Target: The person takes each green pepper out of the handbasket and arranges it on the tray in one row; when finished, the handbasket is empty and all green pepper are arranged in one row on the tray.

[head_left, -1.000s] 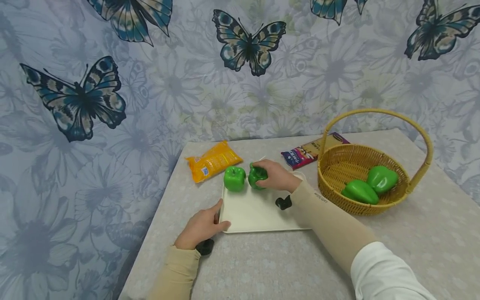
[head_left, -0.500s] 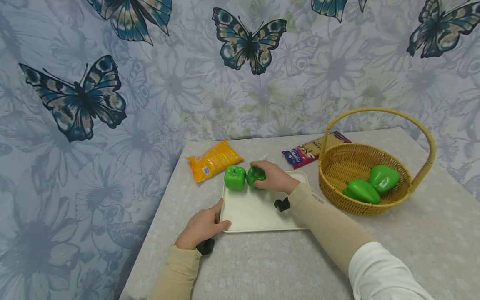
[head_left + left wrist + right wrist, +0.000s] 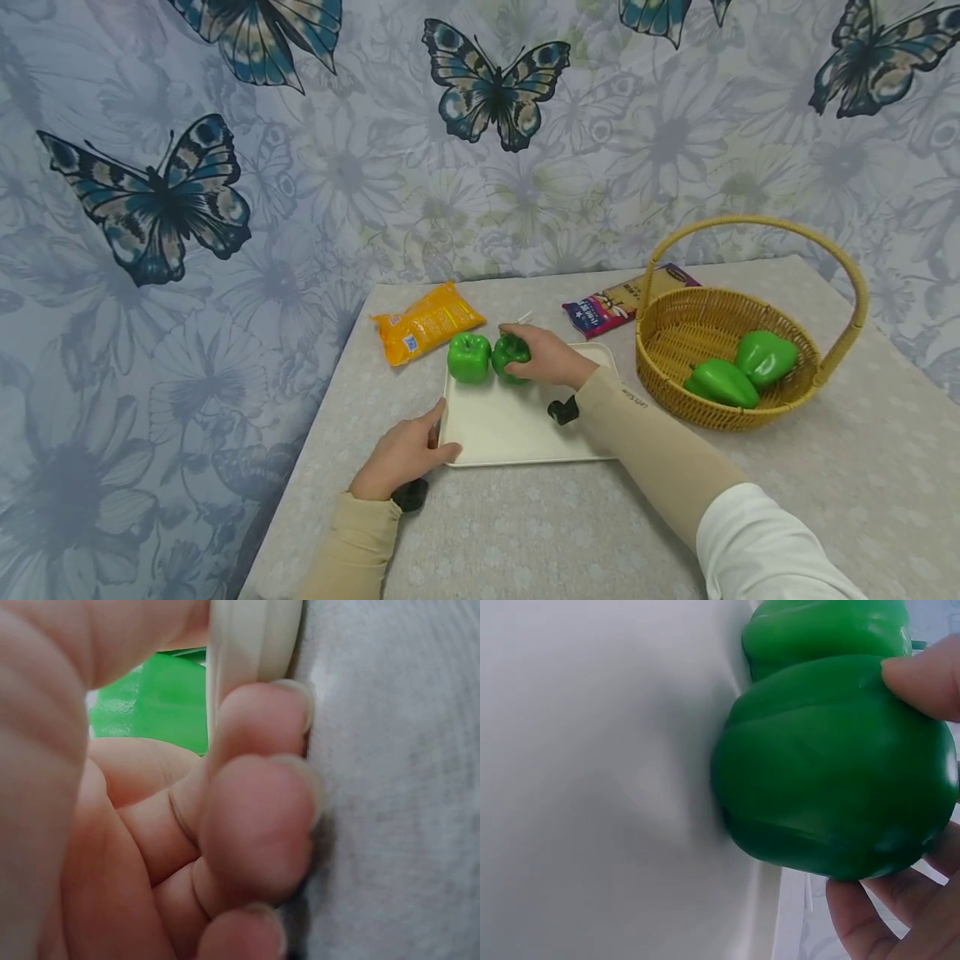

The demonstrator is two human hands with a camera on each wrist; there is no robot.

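Observation:
A cream tray (image 3: 510,425) lies on the table, and my left hand (image 3: 405,452) grips its near left corner. The thumb lies at the front edge; in the left wrist view, curled fingertips (image 3: 259,817) sit against the tray's rim (image 3: 259,637). With my right hand (image 3: 551,354) I hold a dark green bell pepper (image 3: 832,769) at the tray's far side, thumb on one side and fingers on the other. Close beside it stands a lighter green bell pepper (image 3: 469,358), upright at the tray's far left corner.
To the right stands a wicker basket (image 3: 656,379) with a tall handle; two green peppers (image 3: 750,371) lie inside. An orange packet (image 3: 427,323) lies behind the tray on the left, a purple and gold packet (image 3: 607,308) behind it on the right. A patterned wall (image 3: 360,167) backs the table.
My right hand has shifted slightly left with the dark green pepper, closing the gap to the lighter one. My left hand stays at the tray's corner.

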